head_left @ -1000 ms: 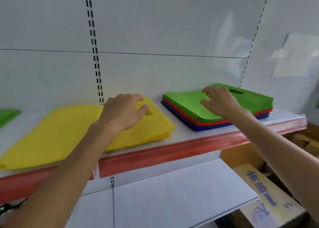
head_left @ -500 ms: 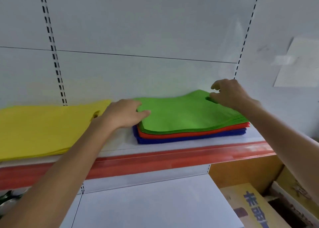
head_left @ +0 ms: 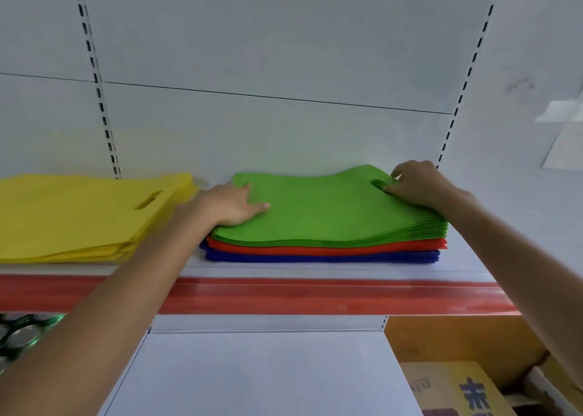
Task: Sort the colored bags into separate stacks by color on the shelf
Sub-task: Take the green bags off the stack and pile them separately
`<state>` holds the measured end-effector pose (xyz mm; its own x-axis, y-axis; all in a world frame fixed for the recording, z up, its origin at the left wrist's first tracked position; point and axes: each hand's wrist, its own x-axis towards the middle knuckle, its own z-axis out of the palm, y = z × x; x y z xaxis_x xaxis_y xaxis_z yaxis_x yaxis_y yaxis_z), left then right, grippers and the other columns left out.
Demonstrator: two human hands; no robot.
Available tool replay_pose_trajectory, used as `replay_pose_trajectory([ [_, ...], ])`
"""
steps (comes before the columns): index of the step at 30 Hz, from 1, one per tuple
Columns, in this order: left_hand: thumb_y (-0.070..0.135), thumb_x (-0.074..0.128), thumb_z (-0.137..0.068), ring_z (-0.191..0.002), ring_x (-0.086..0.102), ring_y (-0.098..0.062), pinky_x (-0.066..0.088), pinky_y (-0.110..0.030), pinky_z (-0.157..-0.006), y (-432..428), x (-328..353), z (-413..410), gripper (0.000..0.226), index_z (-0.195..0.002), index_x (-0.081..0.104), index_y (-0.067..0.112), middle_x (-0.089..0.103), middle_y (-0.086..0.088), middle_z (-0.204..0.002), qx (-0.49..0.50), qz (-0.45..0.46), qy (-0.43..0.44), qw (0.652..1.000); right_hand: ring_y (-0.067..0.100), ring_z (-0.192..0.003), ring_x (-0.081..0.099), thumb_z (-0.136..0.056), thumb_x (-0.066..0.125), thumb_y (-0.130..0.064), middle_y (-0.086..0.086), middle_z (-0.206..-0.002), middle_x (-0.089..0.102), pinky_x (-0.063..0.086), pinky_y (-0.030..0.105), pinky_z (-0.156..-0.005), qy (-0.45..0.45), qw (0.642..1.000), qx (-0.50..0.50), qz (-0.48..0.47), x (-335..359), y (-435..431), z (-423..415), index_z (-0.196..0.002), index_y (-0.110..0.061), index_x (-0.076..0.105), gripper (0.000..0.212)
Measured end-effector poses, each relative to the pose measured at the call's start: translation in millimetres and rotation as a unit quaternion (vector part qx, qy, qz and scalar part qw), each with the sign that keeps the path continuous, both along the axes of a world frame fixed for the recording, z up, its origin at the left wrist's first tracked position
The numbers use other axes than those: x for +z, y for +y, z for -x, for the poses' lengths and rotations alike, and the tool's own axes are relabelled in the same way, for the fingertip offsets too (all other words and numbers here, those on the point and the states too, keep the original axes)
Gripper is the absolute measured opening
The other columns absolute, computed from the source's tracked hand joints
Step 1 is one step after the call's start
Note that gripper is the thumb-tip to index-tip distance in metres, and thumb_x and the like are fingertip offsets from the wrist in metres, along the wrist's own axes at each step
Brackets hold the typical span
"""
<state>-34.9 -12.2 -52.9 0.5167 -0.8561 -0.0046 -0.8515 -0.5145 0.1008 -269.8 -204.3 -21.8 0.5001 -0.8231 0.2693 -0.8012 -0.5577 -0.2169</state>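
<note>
On shelf (head_left: 315, 271): green bags (head_left: 331, 217) over red bags (head_left: 315, 251) over blue bags (head_left: 315, 258), long axis L-R, handle cut-out (head_left: 377, 183) end pointing right. L hand (head_left: 233, 204) flat on left edge, R hand (head_left: 416, 184) pinching by cut-out (grip depth unclear), well apart. Best lifted as one level layer, checking no red comes w/ it.

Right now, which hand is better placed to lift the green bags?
Right, likely. The right hand has fingers curled at the handle hole of the green bags; the left hand just lies flat on them.
</note>
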Motion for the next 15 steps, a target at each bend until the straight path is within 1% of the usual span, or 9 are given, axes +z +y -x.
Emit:
replay_pose_trajectory([
  [2,0.058,0.024,-0.093,-0.142,0.017,-0.03,0.018,-0.041,-0.115,-3,-5,1,0.068,-0.148,0.018,0.018,0.009,-0.014,-0.156,0.003,-0.005,0.006,1.0,0.035,-0.108,0.055,-0.09,0.056,-0.045,0.019,-0.118,0.059,0.047,0.038,-0.088,-0.001,1.0,-0.006,0.006,-2,-5,0,-0.119,-0.001,0.057,0.053],
  [4,0.058,0.023,-0.094,-0.143,0.016,-0.029,0.017,-0.044,-0.115,-5,-9,0,0.067,-0.148,0.02,0.018,0.01,-0.011,-0.156,0.005,0.006,0.005,1.0,0.036,-0.107,0.055,-0.091,0.052,-0.045,0.019,-0.12,0.058,0.047,0.038,-0.087,0.0,1.0,-0.013,0.01,-5,-9,-1,-0.12,-0.001,0.056,0.052],
  [5,0.058,0.023,-0.093,-0.143,0.015,-0.028,0.017,-0.045,-0.115,-5,-9,0,0.068,-0.148,0.021,0.018,0.009,-0.011,-0.156,0.005,0.008,0.002,1.0,0.035,-0.103,0.055,-0.092,0.051,-0.046,0.019,-0.118,0.058,0.047,0.038,-0.084,0.001,1.0,-0.015,0.009,-6,-10,0,-0.118,-0.002,0.057,0.051],
  [8,0.06,0.022,-0.093,-0.143,0.009,-0.034,0.013,-0.049,-0.115,-4,-10,1,0.066,-0.148,0.02,0.023,0.007,-0.014,-0.156,0.023,0.004,0.009,1.0,0.03,-0.085,0.051,-0.093,0.047,-0.047,0.015,-0.101,0.058,0.043,0.033,-0.071,0.004,1.0,-0.019,0.002,-10,-10,-1,-0.103,-0.002,0.059,0.047],
  [9,0.06,0.023,-0.093,-0.143,0.008,-0.035,0.012,-0.049,-0.115,-3,-10,1,0.065,-0.148,0.02,0.025,0.006,-0.016,-0.156,0.03,0.005,0.011,0.999,0.03,-0.083,0.05,-0.094,0.047,-0.047,0.014,-0.095,0.055,0.041,0.032,-0.07,0.004,1.0,-0.021,0.003,-10,-9,-1,-0.099,-0.003,0.058,0.045],
  [11,0.06,0.022,-0.093,-0.143,0.007,-0.035,0.012,-0.049,-0.115,-1,-10,2,0.065,-0.148,0.02,0.026,0.007,-0.02,-0.154,0.034,0.008,0.009,0.999,0.029,-0.081,0.049,-0.094,0.046,-0.047,0.012,-0.09,0.051,0.04,0.032,-0.069,0.005,1.0,-0.025,0.005,-10,-8,-1,-0.091,-0.005,0.054,0.042],
  [15,0.057,0.018,-0.095,-0.144,0.003,-0.031,0.009,-0.049,-0.116,-1,-11,7,0.062,-0.148,0.018,0.025,0.006,-0.018,-0.155,0.031,0.0,-0.021,0.999,0.029,-0.081,0.049,-0.095,0.045,-0.048,0.01,-0.088,0.048,0.038,0.032,-0.068,0.01,0.999,-0.029,0.024,-12,-4,0,-0.089,-0.007,0.05,0.041],
])
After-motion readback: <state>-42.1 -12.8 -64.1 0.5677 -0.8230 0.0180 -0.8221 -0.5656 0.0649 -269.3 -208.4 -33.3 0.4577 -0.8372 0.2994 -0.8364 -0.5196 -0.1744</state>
